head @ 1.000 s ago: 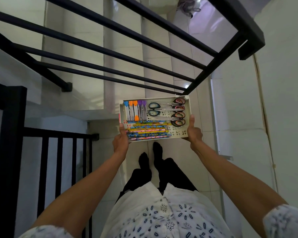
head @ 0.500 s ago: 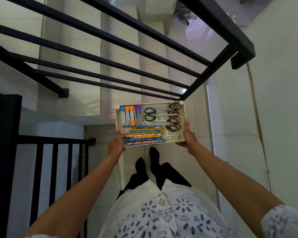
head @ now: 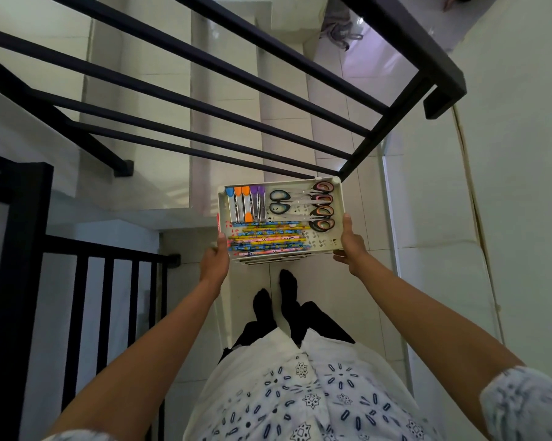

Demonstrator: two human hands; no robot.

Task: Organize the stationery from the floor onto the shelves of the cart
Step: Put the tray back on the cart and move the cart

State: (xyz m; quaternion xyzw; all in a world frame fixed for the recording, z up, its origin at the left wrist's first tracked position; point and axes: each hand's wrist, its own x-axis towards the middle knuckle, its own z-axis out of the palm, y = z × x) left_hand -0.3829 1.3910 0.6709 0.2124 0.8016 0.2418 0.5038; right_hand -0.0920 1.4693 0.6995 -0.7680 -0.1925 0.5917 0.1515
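cart (head: 338,211): cream, perforated | pencils (head: 266,238): yellow, blue, pink print | pens (head: 246,203), far left: blue, orange, purple caps | scissors (head: 322,206): black handles, pink-lined | railing (head: 204,90): black | dress (head: 300,393), near: white, navy motifs | socks (head: 277,297): black

in tray (head: 338,214): pens (head: 246,203) back-left, scissors (head: 303,206) back-right, pencils (head: 266,238) in front; l hand (head: 215,261) left edge, r hand (head: 351,246) right edge.

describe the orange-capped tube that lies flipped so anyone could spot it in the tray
Start at the cream tray held by the left hand and right hand above the stairs. In its far left corner stands a row of capped tubes. The one wanted is the middle one, alone with an orange cap at its near end too.
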